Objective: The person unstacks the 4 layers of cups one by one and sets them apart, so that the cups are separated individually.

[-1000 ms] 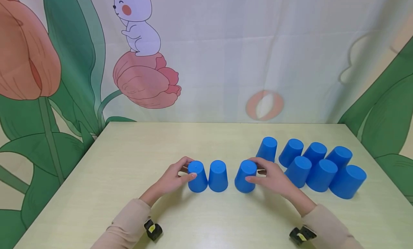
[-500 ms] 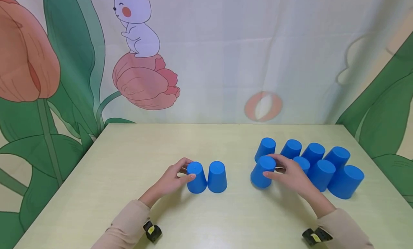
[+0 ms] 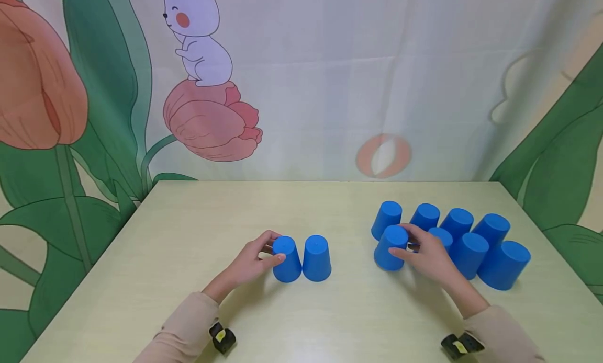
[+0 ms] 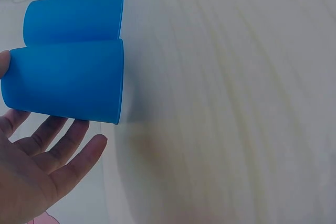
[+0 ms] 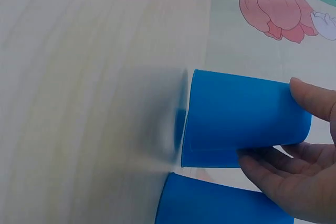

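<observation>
My left hand (image 3: 252,261) holds an upside-down blue cup (image 3: 287,261), thumb on the near side and fingers behind. In the left wrist view this cup (image 4: 63,82) touches or nearly touches a second blue cup (image 4: 73,19); that second cup (image 3: 317,258) stands just to its right in the head view. My right hand (image 3: 426,253) grips another upside-down blue cup (image 3: 390,250) between thumb and fingers, at the left front of the cup group. In the right wrist view this cup (image 5: 244,108) partly covers one behind it; whether its rim touches the table I cannot tell.
Several upside-down blue cups stand in two rows at the right: a back-left one (image 3: 388,216), a back-right one (image 3: 492,228) and a front-right one (image 3: 504,266) among them. The pale table (image 3: 235,206) ends at a printed curtain (image 3: 306,91). Both wrists carry small black devices (image 3: 222,338).
My right hand has carried its cup rightward and slightly back, away from the two left cups, to the front of the right-hand group. My left hand stays on its cup.
</observation>
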Action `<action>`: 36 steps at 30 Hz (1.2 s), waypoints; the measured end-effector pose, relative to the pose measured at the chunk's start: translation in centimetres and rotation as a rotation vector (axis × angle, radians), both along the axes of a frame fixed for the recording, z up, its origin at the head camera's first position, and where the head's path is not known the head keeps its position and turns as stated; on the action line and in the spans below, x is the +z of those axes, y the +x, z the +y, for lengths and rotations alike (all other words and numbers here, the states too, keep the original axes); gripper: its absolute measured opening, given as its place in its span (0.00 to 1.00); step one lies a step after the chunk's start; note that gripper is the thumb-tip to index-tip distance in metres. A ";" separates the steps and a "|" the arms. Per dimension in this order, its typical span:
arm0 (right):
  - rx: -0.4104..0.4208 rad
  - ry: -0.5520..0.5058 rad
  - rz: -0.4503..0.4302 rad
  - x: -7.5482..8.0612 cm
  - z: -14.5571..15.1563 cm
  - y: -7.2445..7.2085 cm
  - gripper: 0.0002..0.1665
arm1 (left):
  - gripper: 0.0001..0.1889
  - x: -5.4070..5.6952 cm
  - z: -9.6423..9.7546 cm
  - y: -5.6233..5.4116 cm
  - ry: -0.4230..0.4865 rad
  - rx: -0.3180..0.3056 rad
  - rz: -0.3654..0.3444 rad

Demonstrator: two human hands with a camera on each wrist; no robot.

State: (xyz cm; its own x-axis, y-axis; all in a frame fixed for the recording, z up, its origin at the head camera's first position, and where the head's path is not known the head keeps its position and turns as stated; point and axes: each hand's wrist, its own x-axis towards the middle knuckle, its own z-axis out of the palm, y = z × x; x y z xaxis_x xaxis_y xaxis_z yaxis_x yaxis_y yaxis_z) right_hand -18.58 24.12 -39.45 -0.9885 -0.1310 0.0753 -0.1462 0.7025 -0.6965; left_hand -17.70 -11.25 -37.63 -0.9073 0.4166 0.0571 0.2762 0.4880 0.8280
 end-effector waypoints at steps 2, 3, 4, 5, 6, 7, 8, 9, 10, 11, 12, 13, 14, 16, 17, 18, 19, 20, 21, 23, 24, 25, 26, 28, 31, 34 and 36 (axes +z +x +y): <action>-0.003 0.002 -0.006 -0.2 -0.1 -0.2 0.39 | 0.17 0.0 0.0 0.0 -0.002 0.005 -0.005; -0.007 0.003 -0.012 -0.3 -0.2 -0.3 0.39 | 0.17 0.0 0.1 0.0 -0.001 0.005 -0.005; -0.008 -0.001 -0.020 -0.4 -0.2 -0.4 0.38 | 0.17 0.0 0.1 0.0 0.000 0.005 -0.005; -0.010 -0.003 -0.027 -0.4 -0.2 -0.5 0.38 | 0.17 0.0 0.1 0.0 0.002 0.003 -0.003; -0.012 -0.006 -0.033 -0.5 -0.2 -0.6 0.38 | 0.17 0.0 0.1 -0.1 0.003 0.001 0.000; -0.015 -0.009 -0.040 -0.5 -0.2 -0.6 0.38 | 0.17 0.0 0.1 -0.1 0.004 -0.001 0.002; -0.019 -0.013 -0.046 -0.5 -0.2 -0.6 0.39 | 0.17 0.0 0.0 0.0 0.006 -0.003 0.004; -0.023 -0.015 -0.052 -0.4 -0.3 -0.6 0.39 | 0.17 0.0 0.1 0.0 0.006 -0.003 0.003; -0.029 -0.014 -0.054 -0.4 -0.3 -0.6 0.40 | 0.17 0.0 0.1 0.0 0.006 -0.003 0.004; -0.035 -0.011 -0.054 -0.3 -0.3 -0.5 0.41 | 0.17 0.0 0.1 0.0 0.005 -0.003 0.004; -0.041 -0.011 -0.052 -0.1 -0.4 -0.5 0.42 | 0.17 0.0 0.1 0.0 0.003 -0.001 0.002; -0.050 -0.009 -0.047 0.0 -0.5 -0.4 0.43 | 0.17 0.0 0.1 0.0 0.001 0.001 0.000; -0.058 -0.005 -0.035 0.2 -0.6 -0.2 0.44 | 0.17 -0.1 0.1 0.0 -0.002 0.004 -0.003; -0.072 -0.001 0.000 0.7 -0.8 0.1 0.45 | 0.17 -0.2 0.0 -0.1 -0.004 0.006 -0.005; -0.076 -0.004 0.018 0.9 -0.9 0.2 0.45 | 0.17 -0.5 0.0 -0.3 -0.003 0.008 -0.007; -0.079 -0.006 0.040 1.2 -1.0 0.4 0.45 | 0.17 -0.8 0.0 -0.5 -0.003 0.011 -0.009; -0.082 -0.007 0.063 1.4 -1.1 0.5 0.44 | 0.17 -1.2 -0.1 -0.7 -0.003 0.013 -0.009; -0.080 -0.011 0.087 1.6 -1.3 0.7 0.44 | 0.17 -1.6 -0.2 -1.0 -0.002 0.015 -0.008; -0.075 -0.017 0.106 1.8 -1.4 0.8 0.43 | 0.18 -2.1 -0.3 -1.2 -0.001 0.017 -0.006; -0.056 -0.026 0.135 2.1 -1.9 1.0 0.41 | 0.18 -3.1 -0.6 -1.8 -0.002 0.019 -0.001; -0.045 -0.031 0.142 2.2 -2.2 1.1 0.41 | 0.18 -3.4 -0.7 -2.0 -0.003 0.020 0.003; -0.031 -0.041 0.146 2.2 -2.4 1.1 0.40 | 0.18 -3.7 -0.8 -2.1 -0.001 0.018 0.007; -0.018 -0.052 0.143 2.2 -2.7 1.2 0.40 | 0.18 -3.9 -0.9 -2.2 0.001 0.016 0.010; 0.006 -0.070 0.130 2.1 -3.3 1.2 0.40 | 0.18 -4.1 -1.0 -2.4 0.006 0.011 0.015; 0.028 -0.096 0.112 1.9 -4.2 1.0 0.39 | 0.18 -4.2 -1.1 -2.4 0.016 0.009 0.014; 0.051 -0.100 0.115 1.7 -5.1 0.8 0.39 | 0.18 -4.1 -1.1 -2.4 0.019 0.014 0.011; 0.077 -0.106 0.124 1.5 -5.8 0.6 0.38 | 0.18 -4.1 -1.1 -2.4 0.019 0.016 0.008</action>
State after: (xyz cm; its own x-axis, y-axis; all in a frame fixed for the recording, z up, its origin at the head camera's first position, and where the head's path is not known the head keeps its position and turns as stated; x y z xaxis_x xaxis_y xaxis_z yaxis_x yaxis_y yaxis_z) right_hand -17.98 18.31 -37.97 -0.9582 -0.1906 0.2133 -0.2859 0.6094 -0.7395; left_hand -20.10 -12.36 -41.73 -0.9135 0.4004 0.0724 0.2752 0.4770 0.8347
